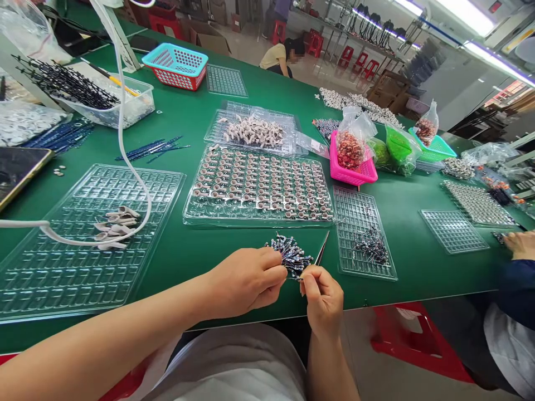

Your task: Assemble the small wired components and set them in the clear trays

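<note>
My left hand [259,278] is closed in a pinch at the near left side of a pile of small dark blue parts with pale ends [291,253]. What its fingertips hold is too small to make out. Just right of the pile, my right hand [324,295] is closed around pointed metal tweezers [321,248], whose tips stick up away from me. Thumb and forefinger are pinched close to my left fingertips. Beyond both hands lies a clear tray [251,214] with rows of small beige pieces in its pockets.
Left lies a clear tray [50,278] with pale curved pieces [117,225], crossed by a white cable [121,111]. Beige pieces [254,132] heap on stacked trays behind. A pink basket [355,175] and a tray of dark parts [368,239] stand right. A co-worker's hand [520,244] shows far right.
</note>
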Motion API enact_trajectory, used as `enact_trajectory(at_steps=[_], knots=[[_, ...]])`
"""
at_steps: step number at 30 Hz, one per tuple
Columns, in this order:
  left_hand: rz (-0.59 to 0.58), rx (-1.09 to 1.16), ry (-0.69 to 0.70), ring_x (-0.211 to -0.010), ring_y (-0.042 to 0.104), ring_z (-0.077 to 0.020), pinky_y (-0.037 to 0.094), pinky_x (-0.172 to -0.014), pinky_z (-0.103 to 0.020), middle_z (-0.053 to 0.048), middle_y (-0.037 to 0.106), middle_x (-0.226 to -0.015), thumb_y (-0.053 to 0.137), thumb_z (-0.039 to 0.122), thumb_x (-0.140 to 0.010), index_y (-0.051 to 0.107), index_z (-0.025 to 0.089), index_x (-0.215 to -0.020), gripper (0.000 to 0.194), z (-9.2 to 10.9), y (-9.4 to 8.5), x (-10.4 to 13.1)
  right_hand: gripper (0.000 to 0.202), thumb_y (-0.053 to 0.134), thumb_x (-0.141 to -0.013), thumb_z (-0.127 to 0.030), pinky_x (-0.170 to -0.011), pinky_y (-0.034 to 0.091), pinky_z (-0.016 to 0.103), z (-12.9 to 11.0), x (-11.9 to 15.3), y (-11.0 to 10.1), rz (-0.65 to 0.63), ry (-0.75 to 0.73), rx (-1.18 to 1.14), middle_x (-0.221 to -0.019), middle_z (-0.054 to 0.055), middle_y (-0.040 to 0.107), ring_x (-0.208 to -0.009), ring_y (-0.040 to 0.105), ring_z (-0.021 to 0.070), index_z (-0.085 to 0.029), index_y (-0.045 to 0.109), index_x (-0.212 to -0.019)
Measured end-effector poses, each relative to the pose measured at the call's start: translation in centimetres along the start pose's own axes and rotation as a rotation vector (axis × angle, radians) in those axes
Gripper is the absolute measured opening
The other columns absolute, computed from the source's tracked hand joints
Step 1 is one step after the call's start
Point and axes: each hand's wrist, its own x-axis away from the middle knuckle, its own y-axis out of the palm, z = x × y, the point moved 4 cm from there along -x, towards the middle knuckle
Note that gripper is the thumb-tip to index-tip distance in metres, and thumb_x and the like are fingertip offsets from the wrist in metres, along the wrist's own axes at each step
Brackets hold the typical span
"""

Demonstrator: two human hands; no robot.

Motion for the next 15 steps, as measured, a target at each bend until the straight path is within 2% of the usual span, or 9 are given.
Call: enact_trajectory(at_steps=[4, 8, 11, 13, 15], knots=[[-0.014, 0.255, -0.120, -0.063, 0.043, -0.0143, 0.029, -0.056, -0.027, 0.000, 0.051, -0.071, 0.044, 0.011, -0.087, 0.053, 0.019, -0.075, 0.016, -0.5, -0.1, -0.1, 0.028, 0.055, -0.091, -0.030, -0.051, 0.038, 0.022, 0.6, 0.0, -0.2, 0.053, 0.007, -0.066, -0.058, -0.004, 0.051, -0.053, 0.047, 0.0098, -0.019, 0.056, -0.065], [-0.035, 0.692, -0.506, -0.064, 0.040, -0.0134, 0.032, -0.060, -0.027, 0.002, 0.047, -0.071, 0.045, 0.026, -0.092, 0.053, 0.018, -0.080, 0.016, -1.7, 0.0, 0.0, 0.029, 0.056, -0.091, -0.031, -0.050, 0.038, 0.022, 1.0, 0.0, -0.3, 0.113, -0.010, -0.102, -0.058, -0.004, 0.051, -0.052, 0.047, 0.0097, -0.019, 0.056, -0.064], [-0.063, 1.161, -0.786, -0.061, 0.033, -0.0133, 0.028, -0.056, -0.027, 0.003, 0.040, -0.068, 0.046, 0.034, -0.087, 0.057, 0.017, -0.090, 0.020, -2.0, 0.7, 0.2, 0.026, 0.057, -0.090, -0.033, -0.050, 0.040, 0.022, 0.9, 0.1, -0.3, 0.144, -0.033, -0.089, -0.060, -0.003, 0.055, -0.052, 0.048, 0.0098, -0.018, 0.060, -0.069], [-0.041, 1.433, -0.902, -0.060, 0.031, -0.0128, 0.025, -0.054, -0.027, 0.003, 0.040, -0.069, 0.048, 0.033, -0.079, 0.060, 0.014, -0.097, 0.028, -2.0, 1.0, 0.3, 0.020, 0.059, -0.089, -0.032, -0.049, 0.041, 0.022, 0.8, 0.2, -0.3, 0.157, -0.039, -0.075, -0.064, -0.002, 0.059, -0.052, 0.050, 0.0099, -0.018, 0.064, -0.075], [0.012, 1.571, -0.970, -0.059, 0.032, -0.0120, 0.024, -0.054, -0.027, 0.001, 0.042, -0.071, 0.052, 0.030, -0.073, 0.063, 0.011, -0.099, 0.034, -2.0, 1.1, 0.4, 0.016, 0.061, -0.088, -0.032, -0.049, 0.043, 0.022, 0.7, 0.3, -0.3, 0.165, -0.041, -0.060, -0.067, -0.001, 0.063, -0.054, 0.052, 0.0102, -0.018, 0.067, -0.081]])
